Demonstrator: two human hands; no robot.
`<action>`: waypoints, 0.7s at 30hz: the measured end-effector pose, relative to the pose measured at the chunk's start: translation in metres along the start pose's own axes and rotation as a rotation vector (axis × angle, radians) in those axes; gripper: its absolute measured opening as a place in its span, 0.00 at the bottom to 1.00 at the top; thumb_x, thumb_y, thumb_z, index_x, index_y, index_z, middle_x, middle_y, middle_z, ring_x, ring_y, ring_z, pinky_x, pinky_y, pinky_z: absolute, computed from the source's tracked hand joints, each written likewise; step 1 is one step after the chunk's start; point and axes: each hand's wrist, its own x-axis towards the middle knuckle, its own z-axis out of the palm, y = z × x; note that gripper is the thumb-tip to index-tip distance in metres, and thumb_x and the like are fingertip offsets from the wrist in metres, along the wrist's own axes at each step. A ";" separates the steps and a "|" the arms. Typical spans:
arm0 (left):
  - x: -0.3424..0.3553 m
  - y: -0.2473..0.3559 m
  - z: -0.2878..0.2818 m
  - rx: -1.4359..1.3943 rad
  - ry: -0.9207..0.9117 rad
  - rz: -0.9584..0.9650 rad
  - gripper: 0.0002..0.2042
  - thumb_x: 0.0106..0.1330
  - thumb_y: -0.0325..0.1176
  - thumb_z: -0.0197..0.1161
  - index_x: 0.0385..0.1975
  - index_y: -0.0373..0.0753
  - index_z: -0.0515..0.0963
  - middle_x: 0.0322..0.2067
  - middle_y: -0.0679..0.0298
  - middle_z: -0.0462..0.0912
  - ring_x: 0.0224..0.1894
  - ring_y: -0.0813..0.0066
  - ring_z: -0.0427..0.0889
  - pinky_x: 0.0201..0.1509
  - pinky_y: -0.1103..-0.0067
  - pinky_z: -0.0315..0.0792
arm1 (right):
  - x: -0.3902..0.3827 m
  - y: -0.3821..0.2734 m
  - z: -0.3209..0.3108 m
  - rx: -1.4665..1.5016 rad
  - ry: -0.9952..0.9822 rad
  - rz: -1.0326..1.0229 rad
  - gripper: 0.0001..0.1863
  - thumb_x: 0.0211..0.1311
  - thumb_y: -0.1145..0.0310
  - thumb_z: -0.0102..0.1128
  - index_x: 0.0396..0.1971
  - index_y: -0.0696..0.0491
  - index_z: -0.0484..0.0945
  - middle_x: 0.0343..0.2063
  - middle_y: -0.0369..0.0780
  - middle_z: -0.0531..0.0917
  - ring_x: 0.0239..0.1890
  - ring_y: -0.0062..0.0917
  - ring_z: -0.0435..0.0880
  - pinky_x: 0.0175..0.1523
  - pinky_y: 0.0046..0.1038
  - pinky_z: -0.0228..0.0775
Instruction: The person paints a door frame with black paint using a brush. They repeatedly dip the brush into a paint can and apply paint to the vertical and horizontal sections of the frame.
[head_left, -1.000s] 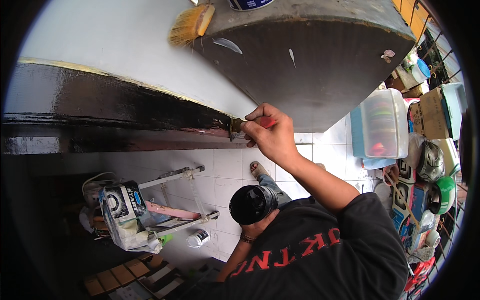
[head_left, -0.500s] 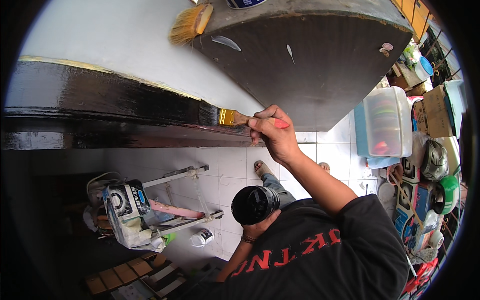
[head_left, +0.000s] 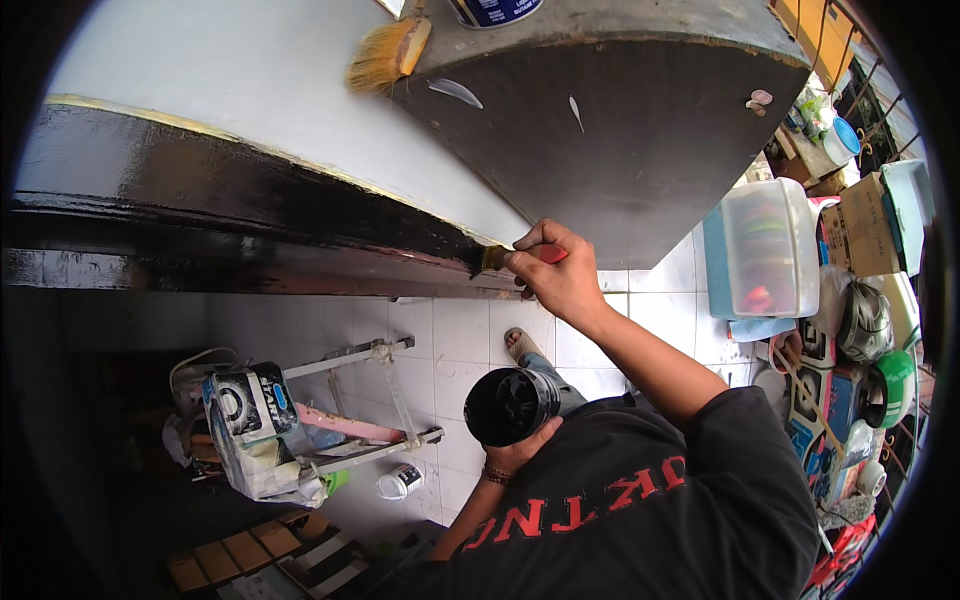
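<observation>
Right hand (head_left: 560, 275): fingers closed on the handle of a paintbrush (head_left: 494, 258), red toward its end. Bristle end is against the right part of a long dark beam (head_left: 250, 205), just below the pale wall (head_left: 280, 60). Beam is glossy black over most of its length; reddish-brown shows near the brush. A yellowish strip (head_left: 205, 132) runs along its upper edge.

Left hand (head_left: 520, 450): wrapped around the lower side of a black can (head_left: 510, 407), held near my torso, mouth facing up. Dark, shiny stuff inside; can't read the level.

Nearby: wide brush (head_left: 392, 55) with yellow bristles at the left edge of a dark grey block (head_left: 620, 140), blue tin (head_left: 495, 10) on its top. Below the beam, a metal frame (head_left: 345, 358) stands on white floor tiles (head_left: 462, 345), small white tub (head_left: 401, 482) beside it. Translucent bin (head_left: 762, 250) off to my right, cardboard box (head_left: 866, 230) next to it.
</observation>
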 end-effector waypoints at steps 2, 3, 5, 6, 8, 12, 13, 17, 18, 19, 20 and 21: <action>0.005 0.004 -0.004 -0.015 0.008 -0.022 0.23 0.59 0.44 0.76 0.52 0.42 0.84 0.52 0.64 0.85 0.56 0.64 0.82 0.65 0.70 0.69 | 0.002 -0.015 0.019 0.010 -0.010 -0.065 0.07 0.58 0.73 0.65 0.33 0.61 0.80 0.19 0.42 0.84 0.19 0.23 0.84 0.26 0.26 0.78; 0.003 0.004 -0.004 -0.100 0.014 -0.100 0.24 0.59 0.45 0.75 0.53 0.42 0.83 0.53 0.64 0.84 0.57 0.64 0.81 0.66 0.69 0.69 | 0.002 -0.023 0.023 0.037 -0.015 -0.072 0.07 0.58 0.73 0.65 0.32 0.61 0.80 0.20 0.42 0.84 0.20 0.23 0.84 0.25 0.26 0.78; -0.005 0.005 -0.001 -0.277 0.017 -0.251 0.26 0.60 0.46 0.75 0.56 0.42 0.82 0.56 0.63 0.82 0.59 0.63 0.80 0.67 0.68 0.67 | -0.001 -0.045 0.024 0.090 -0.017 -0.080 0.07 0.58 0.73 0.65 0.32 0.62 0.79 0.21 0.42 0.84 0.20 0.23 0.84 0.25 0.25 0.79; -0.008 0.001 0.001 -0.069 0.013 -0.120 0.26 0.60 0.48 0.74 0.56 0.42 0.81 0.57 0.63 0.82 0.60 0.64 0.79 0.68 0.67 0.66 | -0.002 -0.052 0.025 0.140 -0.030 -0.085 0.07 0.58 0.73 0.65 0.32 0.62 0.79 0.22 0.42 0.84 0.21 0.23 0.85 0.25 0.25 0.79; -0.013 -0.006 0.006 0.163 0.019 0.028 0.26 0.59 0.48 0.75 0.55 0.43 0.82 0.56 0.64 0.82 0.60 0.65 0.79 0.68 0.67 0.66 | -0.005 -0.065 0.027 0.242 -0.055 -0.096 0.08 0.58 0.73 0.64 0.32 0.62 0.79 0.24 0.43 0.84 0.23 0.23 0.85 0.24 0.25 0.80; -0.009 0.000 0.013 -0.062 0.114 -0.103 0.21 0.54 0.44 0.79 0.46 0.43 0.86 0.46 0.68 0.87 0.51 0.64 0.84 0.61 0.67 0.73 | -0.013 -0.099 0.029 0.391 -0.118 -0.127 0.10 0.59 0.72 0.66 0.35 0.62 0.77 0.27 0.41 0.83 0.24 0.21 0.85 0.25 0.25 0.81; -0.004 -0.001 0.014 -0.005 0.140 -0.042 0.22 0.53 0.44 0.80 0.47 0.43 0.86 0.46 0.67 0.87 0.51 0.64 0.85 0.61 0.67 0.73 | -0.017 -0.110 0.028 0.453 -0.136 -0.127 0.10 0.59 0.72 0.67 0.35 0.61 0.77 0.27 0.41 0.83 0.24 0.21 0.84 0.25 0.25 0.81; -0.010 -0.007 0.017 0.051 0.018 -0.043 0.31 0.60 0.55 0.72 0.60 0.46 0.78 0.62 0.63 0.76 0.65 0.64 0.72 0.72 0.64 0.61 | -0.025 -0.129 0.013 0.599 -0.144 -0.193 0.11 0.58 0.74 0.70 0.35 0.60 0.75 0.29 0.41 0.82 0.25 0.19 0.83 0.24 0.23 0.79; -0.011 -0.008 0.017 0.026 -0.016 -0.072 0.32 0.62 0.56 0.70 0.62 0.47 0.77 0.65 0.62 0.74 0.68 0.63 0.70 0.74 0.63 0.58 | -0.023 -0.122 0.009 0.695 -0.174 -0.202 0.13 0.57 0.74 0.71 0.35 0.58 0.74 0.29 0.43 0.82 0.25 0.21 0.84 0.24 0.24 0.78; -0.010 -0.006 0.016 -0.041 -0.027 -0.117 0.31 0.61 0.55 0.71 0.61 0.46 0.78 0.64 0.62 0.75 0.67 0.63 0.71 0.73 0.64 0.59 | -0.019 -0.109 0.009 0.776 -0.189 -0.188 0.13 0.58 0.75 0.71 0.36 0.58 0.74 0.29 0.43 0.82 0.26 0.22 0.84 0.25 0.25 0.78; -0.008 -0.004 0.014 -0.083 -0.030 -0.140 0.30 0.61 0.54 0.72 0.60 0.46 0.79 0.63 0.62 0.76 0.66 0.63 0.72 0.73 0.64 0.60 | -0.012 -0.090 0.011 0.858 -0.204 -0.173 0.13 0.58 0.75 0.71 0.36 0.58 0.74 0.28 0.43 0.82 0.26 0.22 0.84 0.26 0.25 0.79; -0.007 -0.002 0.013 -0.126 -0.032 -0.166 0.29 0.60 0.53 0.73 0.59 0.46 0.80 0.62 0.62 0.77 0.66 0.63 0.73 0.73 0.65 0.60 | -0.006 -0.068 0.014 0.938 -0.219 -0.153 0.13 0.58 0.75 0.71 0.36 0.58 0.73 0.28 0.43 0.82 0.26 0.23 0.84 0.26 0.26 0.79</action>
